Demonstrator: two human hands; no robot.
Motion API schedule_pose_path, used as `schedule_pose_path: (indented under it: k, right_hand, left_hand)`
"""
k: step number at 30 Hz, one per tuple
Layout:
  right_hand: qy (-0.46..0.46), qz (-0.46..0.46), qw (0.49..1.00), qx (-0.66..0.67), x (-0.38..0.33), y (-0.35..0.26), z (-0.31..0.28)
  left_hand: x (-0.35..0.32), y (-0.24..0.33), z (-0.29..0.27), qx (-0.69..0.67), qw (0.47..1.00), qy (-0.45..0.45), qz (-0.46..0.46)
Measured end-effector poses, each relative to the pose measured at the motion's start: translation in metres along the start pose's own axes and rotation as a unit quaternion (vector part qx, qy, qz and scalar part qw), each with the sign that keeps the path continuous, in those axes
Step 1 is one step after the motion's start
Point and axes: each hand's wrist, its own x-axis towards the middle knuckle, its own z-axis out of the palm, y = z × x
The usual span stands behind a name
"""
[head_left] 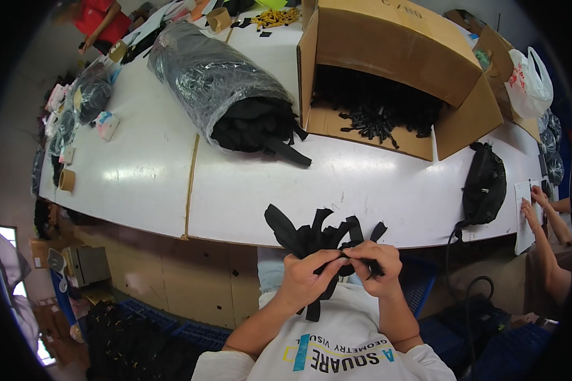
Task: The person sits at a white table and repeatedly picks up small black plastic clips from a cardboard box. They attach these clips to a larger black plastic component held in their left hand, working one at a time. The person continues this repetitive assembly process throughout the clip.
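My left hand (307, 277) and my right hand (380, 267) meet at the table's front edge, thumbs and fingertips pinched close together. Between them is a bunch of black fabric straps (311, 236), its loose ends fanning out toward the table and hanging down in front of my shirt. Both hands are closed on these straps. Exactly what the fingertips pinch is too small to make out. Beyond my hands lies a clear plastic bag (200, 70), its open end spilling more black straps (254, 127) onto the white table (248, 190).
At the back right, an open cardboard box (394, 51) holds many black pieces (375, 120). A black pouch-like bag (484, 184) lies at the right, its cord hanging off the edge. A co-worker's hands (532, 206) touch paper at far right. Another person in red (98, 22) stands far left.
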Motion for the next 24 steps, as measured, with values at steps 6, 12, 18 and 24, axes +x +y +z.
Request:
schedule_pose_path:
  k: [6,12,18,24]
  right_hand:
    - [-0.007,-0.031,0.997,-0.064,0.0018,-0.0031,0.0021]
    - [0.003,-0.087,0.993,-0.079,0.0025,-0.0006,0.004]
    - [-0.011,-0.098,0.992,-0.075,0.0031,0.0014,0.003]
    - [-0.029,-0.083,0.993,-0.075,0.0049,-0.0035,0.006]
  left_hand:
    - [-0.002,0.0043,0.0001,0.04,0.999,0.024,-0.025]
    - [-0.0046,0.0009,0.0006,0.014,0.999,0.037,-0.017]
    - [-0.0051,0.0022,0.0018,-0.011,0.998,0.048,-0.046]
    - [-0.0097,-0.004,0.0035,-0.031,0.995,0.072,-0.06]
